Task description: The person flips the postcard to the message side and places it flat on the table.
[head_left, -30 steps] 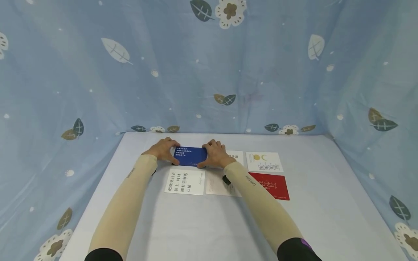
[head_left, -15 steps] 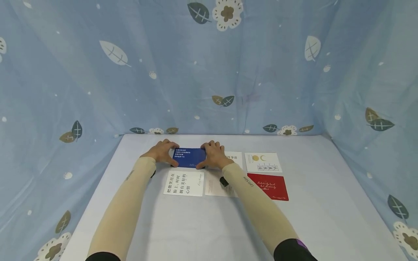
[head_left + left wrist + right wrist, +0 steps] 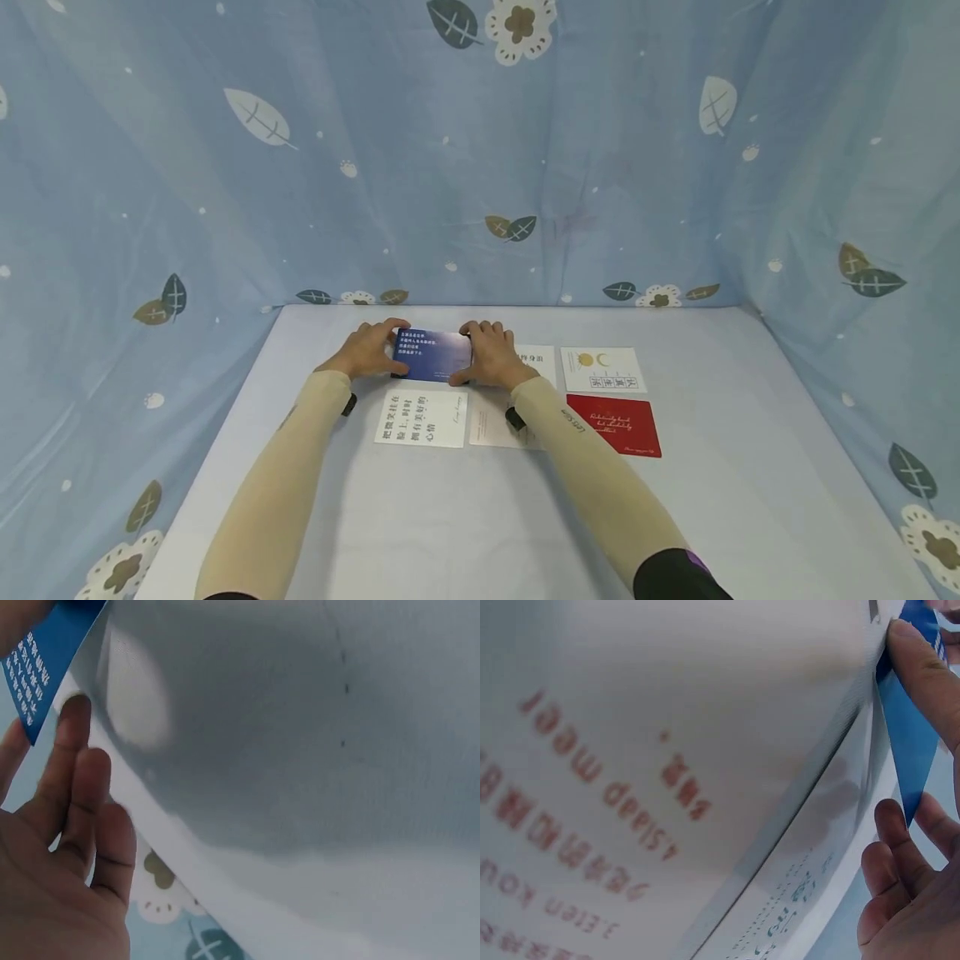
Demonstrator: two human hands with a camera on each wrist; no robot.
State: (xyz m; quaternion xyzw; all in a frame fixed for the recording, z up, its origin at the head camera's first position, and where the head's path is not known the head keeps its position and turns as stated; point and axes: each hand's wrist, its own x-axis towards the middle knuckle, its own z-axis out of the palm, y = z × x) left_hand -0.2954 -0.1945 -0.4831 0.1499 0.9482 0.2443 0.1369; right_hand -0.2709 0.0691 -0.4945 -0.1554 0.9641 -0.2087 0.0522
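Note:
A blue card (image 3: 432, 357) with white print is held between both hands at the back left of the table. It leans up off the cloth, and a pale sheen crosses its upper right. My left hand (image 3: 365, 348) pinches its left end, thumb at the near corner and fingers at the far one. At the right end my right hand (image 3: 491, 357) grips it the same way. In the left wrist view, the blue card (image 3: 56, 656) shows a corner by the fingertips. The right wrist view has the thumb and a finger on opposite edges of the blue card (image 3: 907, 742).
In front lie a white card (image 3: 421, 419) with large characters and a pale card (image 3: 491, 427) partly under the right forearm. Rightward are a white card (image 3: 546, 358) half hidden by the hand, a sun-and-moon card (image 3: 603, 369) and a red card (image 3: 626, 425). A patterned curtain (image 3: 420, 167) hangs behind.
The blue card has gone from lying flat to tilted up, catching light on its upper right. Both hands have kept their grip at its ends; the other cards stay in place.

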